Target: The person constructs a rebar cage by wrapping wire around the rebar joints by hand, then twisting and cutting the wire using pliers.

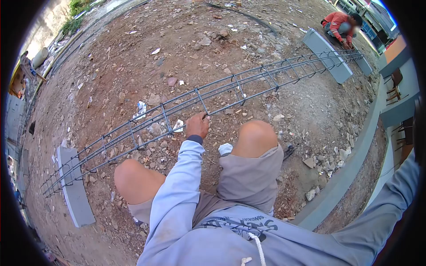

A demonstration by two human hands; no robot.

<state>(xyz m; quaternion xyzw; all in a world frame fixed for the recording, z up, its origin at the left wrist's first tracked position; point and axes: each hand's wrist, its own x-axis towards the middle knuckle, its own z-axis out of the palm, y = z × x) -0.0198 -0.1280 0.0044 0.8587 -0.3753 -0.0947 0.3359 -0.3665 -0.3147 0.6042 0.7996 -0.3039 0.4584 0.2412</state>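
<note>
A long rebar cage [239, 95] of thin steel bars tied with square stirrups runs slantwise in front of my knees. My left hand [198, 126] is closed round its near lower bar, close to a stirrup, about midway along the cage. The cage's left end lies across a grey block [76, 188], and its right part crosses another grey block [327, 57]. My right arm [381, 213] reaches out to the right edge of the view; its hand is hidden in the dark rim.
A co-worker [341, 25] in a red top crouches at the cage's far right end, hands on it. Broken stones and rubble [317, 162] cover the dirt. A low concrete kerb [341, 181] and chairs [394, 86] lie to the right.
</note>
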